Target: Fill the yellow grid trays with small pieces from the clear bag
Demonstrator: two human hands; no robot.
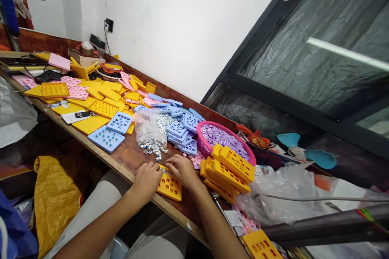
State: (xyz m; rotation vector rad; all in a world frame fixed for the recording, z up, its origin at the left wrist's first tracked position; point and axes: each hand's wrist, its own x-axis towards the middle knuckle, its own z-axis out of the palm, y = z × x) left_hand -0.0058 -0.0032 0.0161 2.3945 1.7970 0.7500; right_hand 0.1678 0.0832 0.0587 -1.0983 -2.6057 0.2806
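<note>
A yellow plastic plate with rows of square holes (pixel 170 186) lies on the near edge of the table between my hands. My left hand (pixel 147 179) is closed at its left edge, fingertips bent against the plate's upper left corner. My right hand (pixel 182 170) has its fingers curled in over the plate's upper right part; what they pinch, if anything, is hidden. A few small blue pieces show in the holes near my fingertips. Just beyond, loose small blue-and-white pieces (pixel 153 147) spill from a clear plastic bag (pixel 148 127).
Stacked yellow plates (pixel 227 170) stand right of my right arm, before a pink basket (pixel 200 139) of purple pieces. Light-blue plates (pixel 179 129) pile up behind the bag; one blue plate (pixel 106 138) holds small pieces. Yellow and pink plates (pixel 100 93) cover the far left.
</note>
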